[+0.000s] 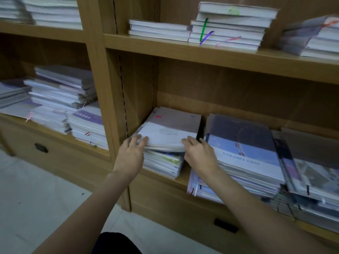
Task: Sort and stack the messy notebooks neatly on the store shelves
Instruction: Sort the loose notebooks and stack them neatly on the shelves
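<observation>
Head view shows the main risk sitting in the top notebook (pixel 168 131), a pale, grey-and-white covered one that lies skewed on its small stack (pixel 163 162) at the left end of the lower shelf (pixel 181 177). Its near edge juts past the books below, and those lower books are themselves fanned out. If either side is pushed harder than the other, I judge the cover could pivot further instead of squaring up, or the loose books under it could slide forward off the shelf lip. A shove to the right could also drive it into the larger stack of blue-covered notebooks (pixel 244 153) just beside it, which already overhangs the shelf front.

The left hand (pixel 131 154) is at the notebook's near left corner, fingers fairly straight and spread, tips resting on the cover edge rather than wrapped round it. The right hand (pixel 200 154) is at the near right corner, fingers bent over the edge, seemingly with some beneath it; whether it truly grips or only presses, I cannot tell. So the notebook lies between the two hands, just ahead of them, touching both at its near edge.
</observation>
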Tool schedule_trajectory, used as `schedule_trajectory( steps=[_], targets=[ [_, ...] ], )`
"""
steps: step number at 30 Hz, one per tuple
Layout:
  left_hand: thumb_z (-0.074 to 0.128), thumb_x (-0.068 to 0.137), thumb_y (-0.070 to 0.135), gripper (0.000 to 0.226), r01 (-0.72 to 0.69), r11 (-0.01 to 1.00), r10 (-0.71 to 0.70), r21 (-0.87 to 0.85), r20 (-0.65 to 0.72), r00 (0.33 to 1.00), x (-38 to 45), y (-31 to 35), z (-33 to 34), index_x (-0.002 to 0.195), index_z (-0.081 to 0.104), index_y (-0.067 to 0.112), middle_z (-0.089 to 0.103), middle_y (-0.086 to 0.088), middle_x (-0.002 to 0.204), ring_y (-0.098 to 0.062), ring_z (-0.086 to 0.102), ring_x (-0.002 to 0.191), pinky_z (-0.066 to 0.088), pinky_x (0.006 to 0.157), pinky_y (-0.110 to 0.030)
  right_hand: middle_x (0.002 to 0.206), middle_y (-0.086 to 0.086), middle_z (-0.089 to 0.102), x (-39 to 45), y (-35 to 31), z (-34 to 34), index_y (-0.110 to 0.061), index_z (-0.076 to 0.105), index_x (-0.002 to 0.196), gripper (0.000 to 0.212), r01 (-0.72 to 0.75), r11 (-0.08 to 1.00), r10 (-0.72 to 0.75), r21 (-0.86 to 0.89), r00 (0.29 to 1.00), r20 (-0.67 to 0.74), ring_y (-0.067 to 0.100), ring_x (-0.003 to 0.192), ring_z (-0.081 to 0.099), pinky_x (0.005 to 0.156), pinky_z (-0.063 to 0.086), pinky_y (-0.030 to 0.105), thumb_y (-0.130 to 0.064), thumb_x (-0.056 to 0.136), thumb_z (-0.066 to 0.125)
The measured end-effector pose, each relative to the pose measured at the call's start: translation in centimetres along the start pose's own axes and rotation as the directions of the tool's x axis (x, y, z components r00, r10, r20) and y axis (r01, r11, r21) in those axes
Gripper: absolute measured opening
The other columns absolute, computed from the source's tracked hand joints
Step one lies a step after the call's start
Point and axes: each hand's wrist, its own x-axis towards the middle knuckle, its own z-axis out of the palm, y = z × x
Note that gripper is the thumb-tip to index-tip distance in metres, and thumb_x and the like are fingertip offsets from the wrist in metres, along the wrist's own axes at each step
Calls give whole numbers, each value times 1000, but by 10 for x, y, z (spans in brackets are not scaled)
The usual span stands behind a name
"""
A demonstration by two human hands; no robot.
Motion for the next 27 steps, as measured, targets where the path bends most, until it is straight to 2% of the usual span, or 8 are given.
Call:
schedule_trajectory(
  steps=[5, 8, 10, 14, 18, 21, 24, 27],
  targets=[
    [70, 64, -6, 49, 54, 998, -53, 14, -71, 996, -3, 16, -7, 111, 62, 1, 60, -25, 115, -48, 55, 104, 44, 87, -56, 117, 8, 59, -9, 6, -14, -12, 51, 122, 33, 24, 1000, -22, -17, 996, 82, 28, 112, 54, 114, 9, 49, -6, 90, 47],
    [66, 68, -6, 44, 25, 1000, -28, -17, -144, 989, -2, 37, -14, 112, 61, 0, 59, -25, 115, -47, 56, 100, 44, 85, -58, 127, 5, 58, -41, 40, -36, -17, 51, 132, 42, -93, 979, 97, 182, 995, -13, 24, 124, 44, 112, 19, 39, -29, 92, 55],
    [57, 71, -3, 39, -16, 999, 7, -43, -199, 980, 1, 62, -18, 110, 61, -2, 60, -25, 112, -47, 57, 97, 44, 84, -57, 127, 7, 59, -71, 74, -49, -13, 54, 131, 41, -175, 935, 214, 310, 972, -99, 26, 123, 46, 104, 30, 35, -26, 92, 57],
    [63, 64, -3, 41, -148, 983, 120, -112, -224, 967, 0, 134, -15, 105, 63, -2, 62, -25, 103, -46, 59, 88, 45, 80, -56, 120, 13, 61, -142, 149, -66, -12, 50, 133, 44, -433, 841, 453, 326, 891, 14, 31, 116, 50, 94, 35, 33, -23, 91, 59],
    [53, 65, 9, 42, -305, 939, 279, -161, -169, 945, -9, 212, -11, 105, 64, 3, 63, -20, 102, -42, 60, 85, 47, 79, -52, 133, 14, 51, -216, 220, -66, -11, 43, 137, 59, -615, 727, 614, 305, 781, 111, 30, 121, 47, 95, 36, 34, -32, 87, 65],
    [51, 67, 14, 42, -409, 893, 391, -186, -126, 912, -21, 258, -4, 105, 64, 5, 62, -16, 105, -40, 60, 90, 47, 79, -49, 146, 14, 33, -267, 260, -50, -16, 31, 144, 84, -712, 617, 669, 334, 699, 255, 31, 133, 31, 104, 33, 38, -38, 77, 75],
    [60, 69, 29, 46, -509, 844, 501, -170, -95, 860, -31, 292, -1, 109, 63, 8, 62, -15, 111, -38, 59, 99, 46, 84, -48, 155, 12, 13, -296, 279, -28, -28, 13, 150, 107, -718, 571, 637, 397, 693, 338, 30, 144, 8, 110, 27, 42, -37, 69, 81],
    [73, 69, 46, 72, -584, 810, 584, -61, -11, 811, -36, 322, -4, 129, 52, 13, 53, -16, 128, -38, 50, 117, 38, 97, -51, 156, 13, 6, -296, 286, -9, -29, 6, 150, 109, -691, 550, 658, 469, 704, 267, 32, 143, 14, 110, 30, 44, -30, 72, 81]
  ],
)
